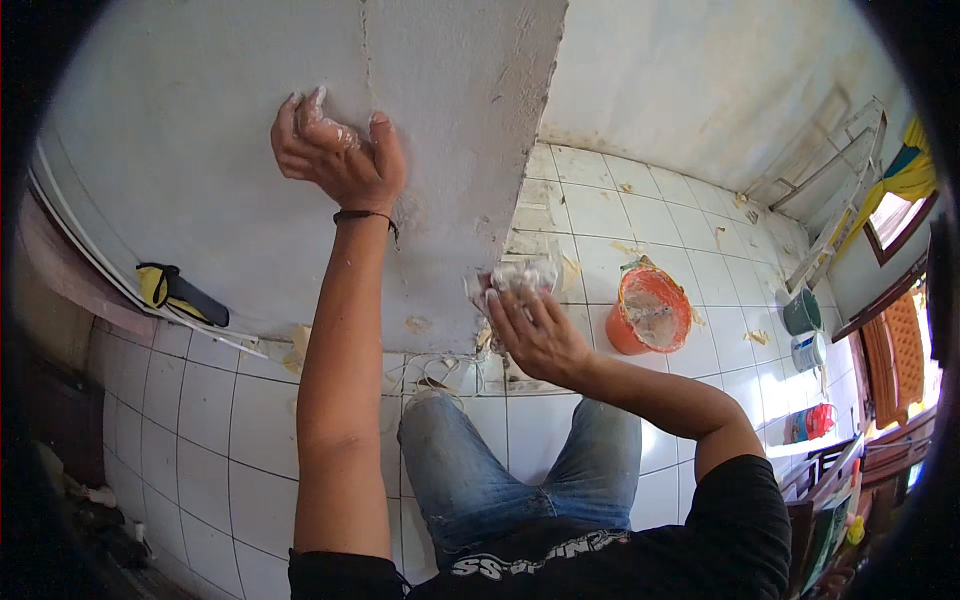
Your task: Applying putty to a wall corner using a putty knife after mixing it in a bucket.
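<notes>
My left hand (343, 155) is up by the grey wall (230, 230), its fingers loosely curled with the thumb apart and nothing visible in it. White paste smears its fingers, and a dark band circles the wrist. Lower and to the right, by the wall's corner edge, my right hand (535, 335) grips a clear plastic bag (525, 275) with white paste in or on it. Its fingertips are white too. An orange bucket (650, 310), smeared inside with pale paste, stands on the tiles to the right of that hand.
White floor tiles (600, 215) carry scraps and stains. A ladder (845, 190) leans at the far right, with a green bucket (801, 312), a white pail (808, 350) and a red container (812, 423) nearer. A yellow and black item (180, 293) lies left; wooden furniture (895, 360) stands right.
</notes>
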Tool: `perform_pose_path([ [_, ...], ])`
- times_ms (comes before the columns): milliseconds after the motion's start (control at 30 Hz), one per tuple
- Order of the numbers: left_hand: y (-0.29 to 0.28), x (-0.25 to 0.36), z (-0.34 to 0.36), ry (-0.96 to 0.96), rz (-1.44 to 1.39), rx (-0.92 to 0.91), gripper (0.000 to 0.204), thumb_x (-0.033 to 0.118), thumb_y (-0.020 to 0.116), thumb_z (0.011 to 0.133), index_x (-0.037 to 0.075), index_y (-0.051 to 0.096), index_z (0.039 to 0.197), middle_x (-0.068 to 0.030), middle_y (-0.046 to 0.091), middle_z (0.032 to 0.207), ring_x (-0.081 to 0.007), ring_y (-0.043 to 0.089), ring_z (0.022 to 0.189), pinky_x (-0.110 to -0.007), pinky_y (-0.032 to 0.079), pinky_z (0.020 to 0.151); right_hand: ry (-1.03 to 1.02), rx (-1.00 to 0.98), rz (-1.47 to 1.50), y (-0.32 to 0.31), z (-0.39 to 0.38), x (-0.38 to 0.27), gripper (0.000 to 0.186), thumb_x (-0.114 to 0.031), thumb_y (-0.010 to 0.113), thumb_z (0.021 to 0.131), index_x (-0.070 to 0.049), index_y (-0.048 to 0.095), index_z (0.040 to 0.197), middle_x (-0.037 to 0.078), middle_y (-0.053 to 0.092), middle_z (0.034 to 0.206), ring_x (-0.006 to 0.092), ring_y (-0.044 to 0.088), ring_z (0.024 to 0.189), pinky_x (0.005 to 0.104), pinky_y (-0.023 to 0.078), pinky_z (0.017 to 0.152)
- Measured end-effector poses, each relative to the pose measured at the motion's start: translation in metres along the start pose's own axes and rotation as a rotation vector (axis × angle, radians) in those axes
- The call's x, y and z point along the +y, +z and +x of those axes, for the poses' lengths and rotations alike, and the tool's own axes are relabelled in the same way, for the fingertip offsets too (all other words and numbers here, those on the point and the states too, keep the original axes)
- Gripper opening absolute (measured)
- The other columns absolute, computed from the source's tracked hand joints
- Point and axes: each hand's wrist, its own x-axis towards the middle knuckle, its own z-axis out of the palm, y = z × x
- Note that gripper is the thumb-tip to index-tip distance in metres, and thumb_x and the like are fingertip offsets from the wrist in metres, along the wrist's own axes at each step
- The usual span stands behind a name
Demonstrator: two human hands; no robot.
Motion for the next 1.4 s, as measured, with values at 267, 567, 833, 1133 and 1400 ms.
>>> perform_pose_path([
  [267,0.001,0.002,0.003,0.028,-0.004,0.049,0.055,0.048,0.045,0.081,0.006,0.040,0.115,-0.0178,0.036,0.123,-0.0336,0.030,0.115,-0.051,0.021,0.092,-0.118,0.290,-0.453,0.038,0.054,0.049,0.052,-0.029,0.048,0.087,-0.003,0.049,0.132,0.016,0.044,0.137,0.0330,0.032,0.133,0.0473,0.035,0.103],
  [567,0.001,0.003,0.000,0.008,-0.001,0.045,0.055,0.045,0.047,0.078,0.006,0.041,0.116,-0.0184,0.036,0.123,-0.0343,0.029,0.116,-0.051,0.021,0.092,-0.128,0.058,-0.117,0.022,-0.004,0.015,0.050,-0.026,0.046,0.088,0.001,0.048,0.131,0.017,0.051,0.129,0.0304,0.045,0.118,0.0414,0.040,0.092],
  [833,0.001,-0.001,0.003,0.029,-0.014,0.066,0.056,0.044,0.048,0.077,0.005,0.041,0.117,-0.0185,0.037,0.123,-0.0344,0.030,0.115,-0.051,0.021,0.093,0.190,0.274,-0.276,-0.022,0.072,0.032,0.052,-0.027,0.052,0.088,0.004,0.048,0.129,0.019,0.051,0.127,0.0325,0.051,0.111,0.0412,0.046,0.082],
  [1133,0.000,0.005,0.000,0.013,-0.021,0.057,0.059,0.050,0.045,0.082,0.005,0.041,0.119,-0.0195,0.036,0.126,-0.0358,0.030,0.119,-0.053,0.020,0.094,0.052,-0.044,0.013,0.042,-0.001,-0.013,0.051,-0.031,0.051,0.088,0.004,0.051,0.124,0.021,0.049,0.127,0.0285,0.048,0.112,0.0421,0.044,0.083],
  [1400,-0.005,0.009,0.003,-0.020,-0.010,0.014,0.060,0.050,0.045,0.084,0.003,0.039,0.121,-0.0191,0.036,0.129,-0.0347,0.029,0.122,-0.052,0.019,0.096,-0.033,0.445,-0.303,-0.095,0.061,0.120,0.047,-0.023,0.049,0.087,-0.005,0.050,0.131,0.013,0.047,0.135,0.0316,0.043,0.125,0.0453,0.036,0.103],
])
